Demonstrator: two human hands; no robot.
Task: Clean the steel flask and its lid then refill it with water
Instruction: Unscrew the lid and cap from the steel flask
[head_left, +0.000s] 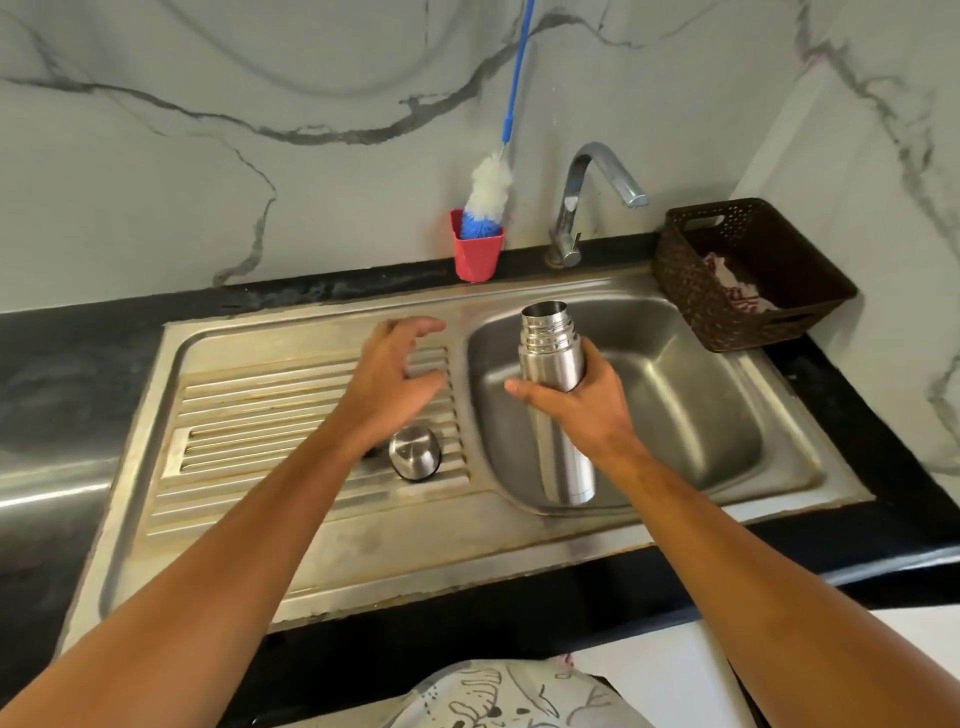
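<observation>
Steel flask (555, 410) upright, open mouth up

Black table (78, 353) against a marbled wall, steel sink (322, 566) set into it. Ribbed drainboard (260, 415) on the left, basin (701, 405) on the right. Lid (414, 451) lying on the drainboard near its basin-side edge. Red cup (477, 254) with a brush (488, 197) at the back rim, tap (576, 208) beside it. Dark basket (691, 275) at the back right corner, cloth (727, 288) inside.
</observation>
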